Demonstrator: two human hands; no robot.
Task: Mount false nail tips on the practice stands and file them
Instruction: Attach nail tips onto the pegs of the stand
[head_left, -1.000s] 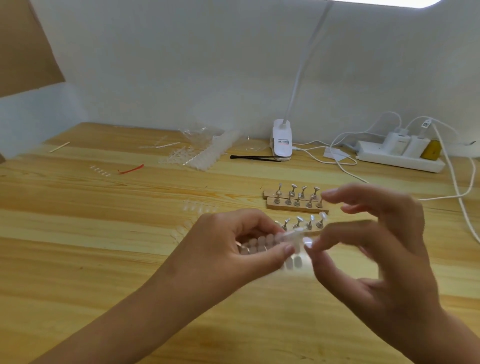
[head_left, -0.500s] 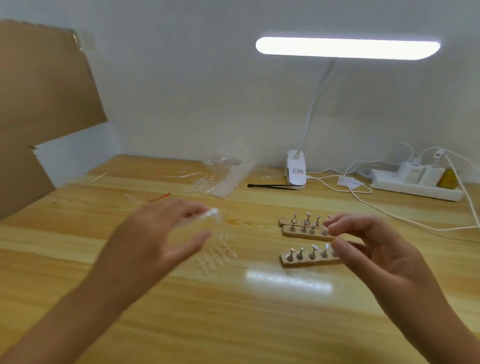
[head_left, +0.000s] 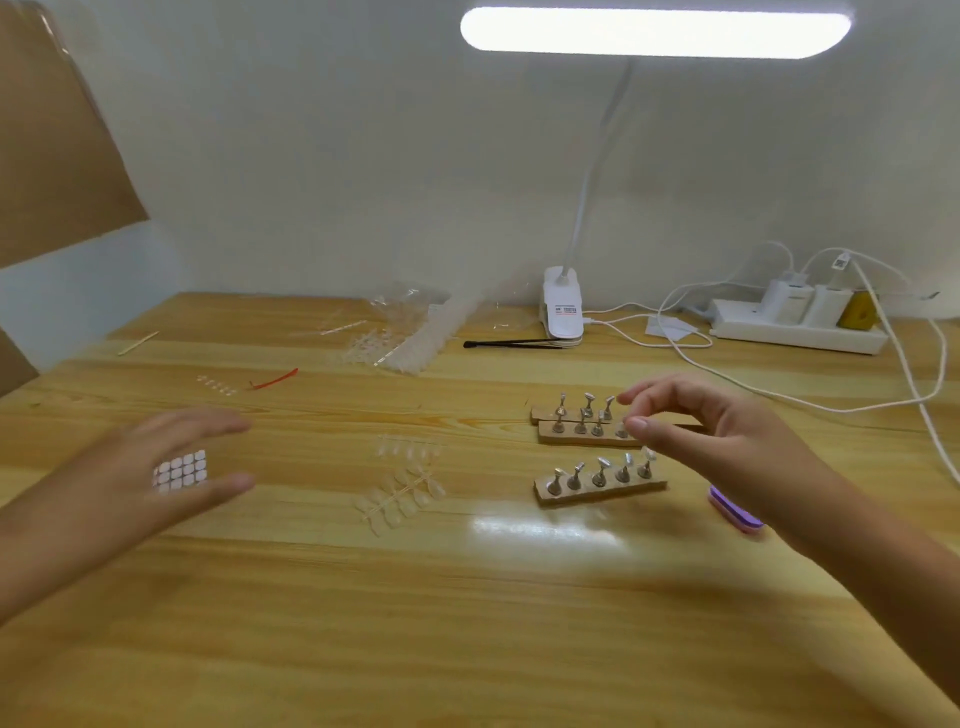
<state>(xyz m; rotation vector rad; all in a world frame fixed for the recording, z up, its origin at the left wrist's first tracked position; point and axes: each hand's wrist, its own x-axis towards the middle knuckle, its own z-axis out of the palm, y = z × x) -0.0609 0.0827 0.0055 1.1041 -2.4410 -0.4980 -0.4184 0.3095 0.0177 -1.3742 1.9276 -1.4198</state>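
Three wooden practice stands with metal pegs lie right of centre: one near strip and two far strips side by side. My right hand hovers over the far strips, thumb and forefinger curled together as if pinching a tiny adhesive tab; the tab itself is barely visible. My left hand is blurred at the left, fingers spread. A clear sheet of white adhesive tabs shows between its thumb and fingers. Clear false nail tips on their sprues lie mid-table.
A purple nail file lies under my right wrist. At the back stand a clamp lamp, black tweezers, a bag of nail tips and a power strip with trailing cables. A red tie lies at the left.
My left hand swept the tab sheet away to the left and its fingers opened out. My right hand moved back over the far stands. The view tilted up.
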